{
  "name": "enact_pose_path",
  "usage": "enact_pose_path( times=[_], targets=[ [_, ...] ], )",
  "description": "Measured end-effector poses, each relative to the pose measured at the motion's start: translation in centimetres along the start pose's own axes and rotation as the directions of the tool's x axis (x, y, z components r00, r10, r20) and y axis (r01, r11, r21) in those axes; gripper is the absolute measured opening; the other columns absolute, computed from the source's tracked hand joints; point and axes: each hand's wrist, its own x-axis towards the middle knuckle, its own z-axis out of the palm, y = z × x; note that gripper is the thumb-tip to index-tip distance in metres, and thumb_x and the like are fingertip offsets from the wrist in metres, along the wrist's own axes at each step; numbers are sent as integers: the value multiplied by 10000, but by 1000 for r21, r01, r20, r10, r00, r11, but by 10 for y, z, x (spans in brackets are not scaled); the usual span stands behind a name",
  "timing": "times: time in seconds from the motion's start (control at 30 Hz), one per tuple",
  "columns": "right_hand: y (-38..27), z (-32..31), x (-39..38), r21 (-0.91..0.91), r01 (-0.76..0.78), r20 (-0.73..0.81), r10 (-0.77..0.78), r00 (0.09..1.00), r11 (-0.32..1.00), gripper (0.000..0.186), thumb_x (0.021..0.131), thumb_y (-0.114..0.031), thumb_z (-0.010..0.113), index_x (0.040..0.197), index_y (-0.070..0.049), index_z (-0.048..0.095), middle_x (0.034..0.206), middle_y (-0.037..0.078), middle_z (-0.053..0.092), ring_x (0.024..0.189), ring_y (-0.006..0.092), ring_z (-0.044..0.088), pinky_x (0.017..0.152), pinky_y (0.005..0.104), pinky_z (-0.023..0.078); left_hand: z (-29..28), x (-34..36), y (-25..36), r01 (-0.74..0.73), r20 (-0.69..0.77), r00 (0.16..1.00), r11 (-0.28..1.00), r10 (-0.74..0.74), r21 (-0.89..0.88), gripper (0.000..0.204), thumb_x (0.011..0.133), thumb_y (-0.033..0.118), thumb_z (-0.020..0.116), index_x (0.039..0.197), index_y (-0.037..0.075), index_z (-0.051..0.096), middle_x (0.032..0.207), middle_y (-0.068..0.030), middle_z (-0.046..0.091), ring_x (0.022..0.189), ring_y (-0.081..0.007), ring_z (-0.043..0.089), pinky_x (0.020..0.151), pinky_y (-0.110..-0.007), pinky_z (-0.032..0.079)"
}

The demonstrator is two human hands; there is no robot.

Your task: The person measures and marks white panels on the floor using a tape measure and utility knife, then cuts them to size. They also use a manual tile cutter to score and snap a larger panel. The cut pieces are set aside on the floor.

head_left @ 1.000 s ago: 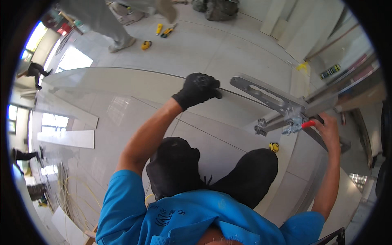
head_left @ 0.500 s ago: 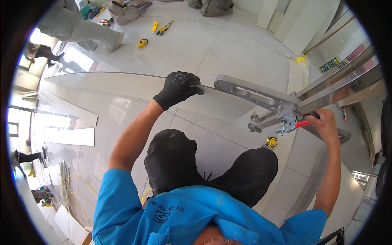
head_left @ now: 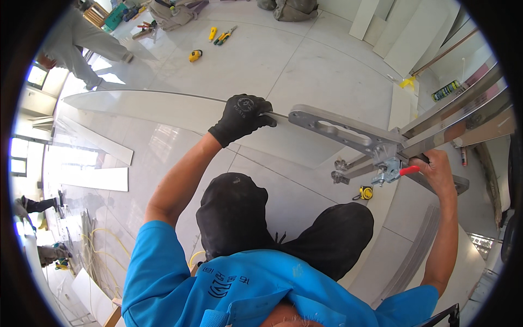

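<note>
Gripping panel edge with left hand, metal frame with right

Head view. Left hand (head_left: 244,119), in a black glove, at upper centre: fingers closed over the upper edge of a long pale panel (head_left: 180,111), thumb toward the right. Panel runs from upper left across the centre, its right part reaching near the frame.

Right hand (head_left: 436,170), bare, at right of frame: fingers curled around a dark grip (head_left: 422,158) at the metal frame (head_left: 383,139); fingertips partly hidden. The slotted plate of the metal frame slants from centre to right, its rounded left end just beside the gloved hand. Toggle clamp (head_left: 385,172) with red lever (head_left: 409,170) sits on it, left of the bare hand.

Surroundings: yellow tape measure (head_left: 366,193) on the floor, right of centre, below the clamp. Upper centre-left: yellow knife (head_left: 212,34), pliers (head_left: 225,35) and a yellow rounded tool (head_left: 195,55), all near one another. Upper left: co-worker's grey trousers (head_left: 98,41). Upper right: dark canister (head_left: 446,90) lying on its side.
</note>
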Motion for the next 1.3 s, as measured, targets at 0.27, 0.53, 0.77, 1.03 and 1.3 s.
enact_pose_path(
  times=[0.27,0.53,0.77,1.03,1.3],
  targets=[
    [0,-3,6,-31,14,29,-13,999,999,327,783,-316,737,804,3,671,628,167,548,530,282,487,532,344,396,-5,-3,12,4,3,1000,1000,-4,28,306,706,401,765,795,132,649,698,-24,600,653,-234,591,622,-351,469],
    [-17,-2,14,-27,-8,26,9,1000,1000,316,762,-264,739,743,30,625,640,200,545,540,334,486,538,371,403,-6,-13,14,57,83,995,997,-61,45,286,744,413,719,795,157,602,708,-7,581,708,-226,611,659,-360,472],
    [28,1,-2,-283,43,72,-23,997,958,338,754,-250,750,747,47,587,720,223,575,637,404,521,583,403,422,0,-2,17,-29,-52,998,998,26,-63,254,717,362,764,768,140,652,691,-26,611,651,-244,600,602,-363,465],
    [-4,-3,5,-207,60,90,-42,995,976,257,800,-200,730,893,4,603,740,200,591,684,391,552,609,399,454,-2,13,33,52,69,996,999,-52,1,293,754,420,721,814,137,682,694,-31,624,679,-240,616,629,-371,467],
    [8,3,2,-289,158,52,-149,987,944,301,784,-232,750,901,-22,568,722,173,594,646,367,558,583,398,458,-10,17,38,103,172,979,994,-107,34,318,743,417,734,836,117,691,714,-32,635,691,-240,616,620,-368,464]
  ],
)
